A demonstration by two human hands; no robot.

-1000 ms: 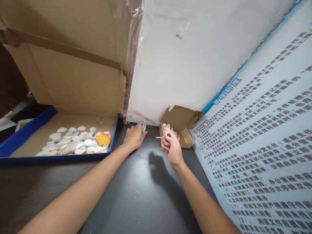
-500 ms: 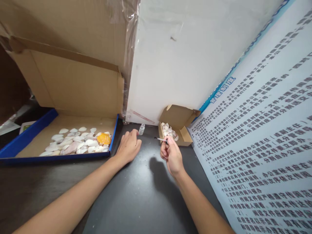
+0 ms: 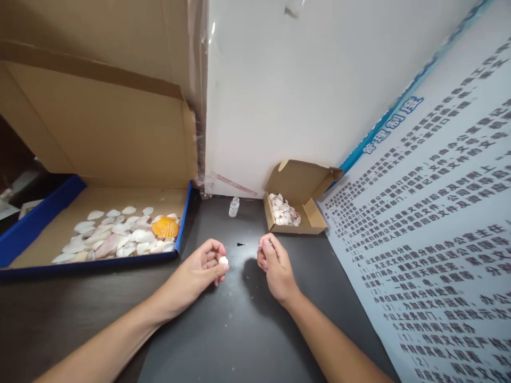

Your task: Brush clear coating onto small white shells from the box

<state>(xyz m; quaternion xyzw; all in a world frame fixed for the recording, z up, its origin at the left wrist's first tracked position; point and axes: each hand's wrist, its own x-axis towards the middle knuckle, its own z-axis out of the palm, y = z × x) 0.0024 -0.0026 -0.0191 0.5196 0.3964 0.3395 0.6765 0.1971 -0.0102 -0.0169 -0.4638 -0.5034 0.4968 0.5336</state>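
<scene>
Between the thumb and fingertips of my left hand (image 3: 202, 267) is a small white shell (image 3: 223, 260), held above the dark tabletop. To the right, my right hand (image 3: 275, 266) is closed on a small thin brush (image 3: 241, 244). Its dark tip points left toward the other hand, while its handle is mostly hidden in my fingers. Behind both hands stands a small clear bottle (image 3: 233, 207), upright and apart from them.
At left an open blue-edged cardboard box (image 3: 186, 213) holds many pale shells (image 3: 120, 234) and one orange shell (image 3: 165, 227). A smaller open box (image 3: 315, 215) with small shells (image 3: 283, 210) sits at the back right. A white board and a printed poster (image 3: 431, 239) rise behind.
My left hand has come back from beside the bottle and turned, now showing the white shell in its fingers. My right hand has lowered slightly with the brush. The view has shifted a little.
</scene>
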